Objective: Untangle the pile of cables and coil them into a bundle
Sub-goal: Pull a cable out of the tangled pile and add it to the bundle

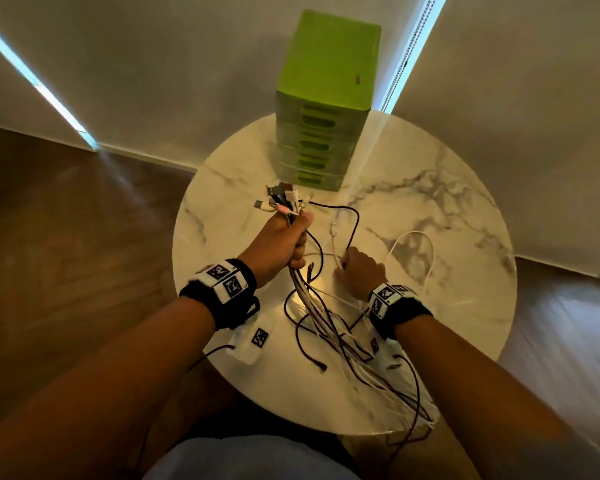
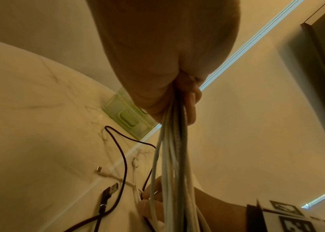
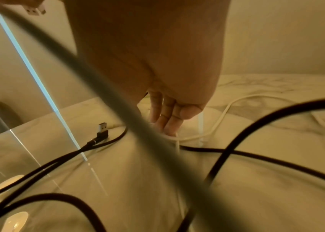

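L hand (image 1: 282, 241): fingers wrapped tight round cable bunch (image 2: 174, 157), plugs (image 1: 280, 199) sticking out above fingers.
R hand (image 1: 361, 271): fingertips (image 3: 170, 127) down on white cable (image 1: 417, 251), pinch or not – can't tell.

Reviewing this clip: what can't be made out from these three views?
- Head view: whether the right hand pinches the white cable or only touches it; the back of the hand hides the fingertips.
- Left wrist view: the plug ends above the left hand, hidden by the palm.
- Right wrist view: a blurred near cable crosses the frame and covers part of the fingers.
- Head view: how many cables the bundle holds, too fine.
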`<act>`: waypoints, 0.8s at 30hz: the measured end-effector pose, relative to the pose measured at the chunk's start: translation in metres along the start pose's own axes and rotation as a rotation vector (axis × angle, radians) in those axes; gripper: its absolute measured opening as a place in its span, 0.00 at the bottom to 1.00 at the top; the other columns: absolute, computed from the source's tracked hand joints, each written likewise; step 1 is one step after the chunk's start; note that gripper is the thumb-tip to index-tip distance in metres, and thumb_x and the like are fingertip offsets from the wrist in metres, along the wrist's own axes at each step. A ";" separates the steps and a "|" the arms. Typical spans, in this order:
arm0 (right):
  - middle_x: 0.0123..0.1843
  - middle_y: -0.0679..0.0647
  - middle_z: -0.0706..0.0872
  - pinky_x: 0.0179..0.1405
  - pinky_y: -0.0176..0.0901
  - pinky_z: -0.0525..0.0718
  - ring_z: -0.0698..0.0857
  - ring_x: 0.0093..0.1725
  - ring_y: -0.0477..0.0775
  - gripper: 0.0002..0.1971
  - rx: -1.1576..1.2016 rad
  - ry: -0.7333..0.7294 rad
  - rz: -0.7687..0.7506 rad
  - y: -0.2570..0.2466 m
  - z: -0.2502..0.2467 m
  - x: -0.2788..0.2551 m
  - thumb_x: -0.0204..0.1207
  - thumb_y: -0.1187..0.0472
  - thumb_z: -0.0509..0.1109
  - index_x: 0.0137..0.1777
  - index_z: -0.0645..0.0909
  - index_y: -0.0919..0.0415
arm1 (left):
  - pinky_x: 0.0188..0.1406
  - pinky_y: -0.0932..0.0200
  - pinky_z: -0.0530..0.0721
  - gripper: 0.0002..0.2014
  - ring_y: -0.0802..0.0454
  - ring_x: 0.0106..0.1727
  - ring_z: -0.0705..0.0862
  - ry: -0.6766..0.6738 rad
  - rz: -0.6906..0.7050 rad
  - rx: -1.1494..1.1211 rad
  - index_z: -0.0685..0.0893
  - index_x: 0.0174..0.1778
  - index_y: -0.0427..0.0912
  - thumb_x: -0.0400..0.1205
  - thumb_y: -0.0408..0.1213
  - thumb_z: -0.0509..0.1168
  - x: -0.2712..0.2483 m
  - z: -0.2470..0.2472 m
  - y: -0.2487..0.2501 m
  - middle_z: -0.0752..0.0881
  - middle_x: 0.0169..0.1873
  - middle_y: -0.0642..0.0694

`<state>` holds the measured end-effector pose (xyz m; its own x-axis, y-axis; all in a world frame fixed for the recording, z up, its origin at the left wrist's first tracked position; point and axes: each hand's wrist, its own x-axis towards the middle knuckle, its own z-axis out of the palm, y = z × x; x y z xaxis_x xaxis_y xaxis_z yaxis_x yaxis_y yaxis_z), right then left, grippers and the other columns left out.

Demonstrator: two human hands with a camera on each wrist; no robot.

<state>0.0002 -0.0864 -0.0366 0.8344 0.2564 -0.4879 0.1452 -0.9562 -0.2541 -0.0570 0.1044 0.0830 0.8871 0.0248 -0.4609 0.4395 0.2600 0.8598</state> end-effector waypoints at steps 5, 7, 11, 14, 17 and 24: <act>0.60 0.59 0.86 0.57 0.53 0.71 0.83 0.61 0.63 0.08 0.013 -0.100 -0.077 0.004 -0.011 0.000 0.87 0.55 0.62 0.55 0.78 0.57 | 0.23 0.60 0.64 0.12 0.57 0.23 0.61 -0.003 -0.003 0.014 0.67 0.42 0.47 0.91 0.38 0.59 0.010 0.000 -0.004 0.63 0.24 0.54; 0.52 0.64 0.87 0.52 0.54 0.76 0.85 0.52 0.65 0.06 0.208 -0.057 -0.175 0.007 -0.027 -0.005 0.87 0.57 0.62 0.49 0.73 0.57 | 0.23 0.60 0.67 0.08 0.57 0.23 0.64 0.004 -0.010 0.004 0.69 0.49 0.44 0.90 0.33 0.62 0.015 -0.001 -0.007 0.65 0.25 0.52; 0.44 0.58 0.87 0.42 0.42 0.86 0.88 0.40 0.59 0.06 0.563 0.165 -0.232 0.003 -0.067 -0.040 0.88 0.58 0.63 0.50 0.75 0.59 | 0.24 0.60 0.70 0.11 0.57 0.23 0.66 0.008 -0.023 -0.071 0.70 0.49 0.46 0.86 0.30 0.67 0.024 0.006 -0.010 0.65 0.28 0.50; 0.39 0.50 0.87 0.36 0.34 0.81 0.85 0.33 0.47 0.05 0.637 0.265 -0.336 -0.011 -0.093 -0.077 0.89 0.58 0.62 0.55 0.75 0.58 | 0.24 0.60 0.71 0.16 0.57 0.23 0.66 -0.041 0.000 -0.110 0.70 0.52 0.45 0.83 0.39 0.73 0.028 0.020 -0.008 0.64 0.30 0.51; 0.37 0.51 0.87 0.35 0.40 0.80 0.82 0.32 0.46 0.04 0.580 0.289 -0.403 -0.017 -0.103 -0.102 0.90 0.57 0.62 0.57 0.75 0.57 | 0.25 0.60 0.71 0.24 0.57 0.24 0.64 -0.142 0.046 -0.098 0.71 0.53 0.44 0.76 0.52 0.77 0.024 0.040 -0.002 0.65 0.28 0.53; 0.38 0.40 0.81 0.39 0.51 0.82 0.82 0.37 0.48 0.04 0.411 0.337 -0.432 -0.014 -0.095 -0.127 0.90 0.56 0.61 0.58 0.75 0.55 | 0.23 0.59 0.71 0.20 0.54 0.24 0.71 -0.141 0.145 0.135 0.74 0.43 0.44 0.86 0.59 0.62 0.010 0.071 0.001 0.71 0.29 0.45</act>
<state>-0.0570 -0.1190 0.1077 0.8765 0.4815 -0.0017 0.3445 -0.6297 -0.6962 -0.0374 0.0368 0.0952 0.9492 -0.0845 -0.3031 0.3121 0.1318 0.9409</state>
